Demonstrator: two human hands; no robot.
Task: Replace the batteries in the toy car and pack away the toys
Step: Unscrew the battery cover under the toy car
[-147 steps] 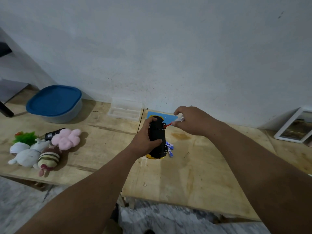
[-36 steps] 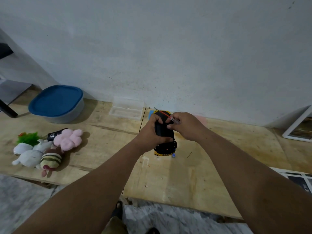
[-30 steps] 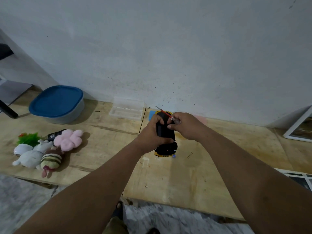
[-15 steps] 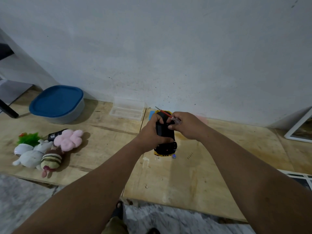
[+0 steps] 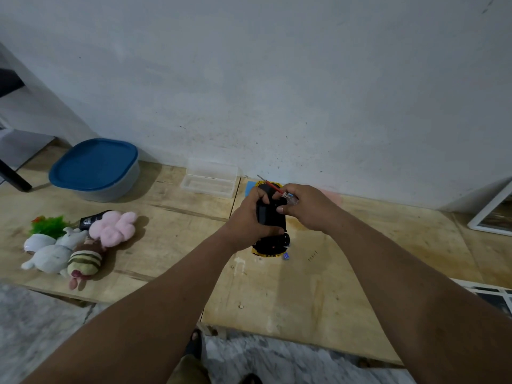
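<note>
**Black underside up: toy car held over the plywood worktop**

Plywood sheets form the worktop point(image 5: 304, 295), its near edge lying over a marbled floor. Above it, both forearms reach forward to the toy car point(image 5: 270, 234), which is turned belly-up, black underside showing and a yellow body edge at its near and far ends. The left hand point(image 5: 246, 217) wraps the car from the left, its grip closed around the chassis with the thumb across the top. The right hand point(image 5: 307, 206) has its grip pinched on a small screwdriver point(image 5: 273, 187) with a red shaft and clear handle, whose tip points up and left past the car's far end. A small blue battery point(image 5: 286, 255) peeks out on the worktop just beside the car's near end.

Off to the left lies a heap of plush toys point(image 5: 80, 245), a pink one on top, with a green plastic plant point(image 5: 50, 225) beside them. Farther back, a clear plastic case point(image 5: 209, 182) sits open near the wall, and a grey tub with a blue lid point(image 5: 95, 169) stands to its left. A white picture frame point(image 5: 490, 214) leans at the far right.
</note>
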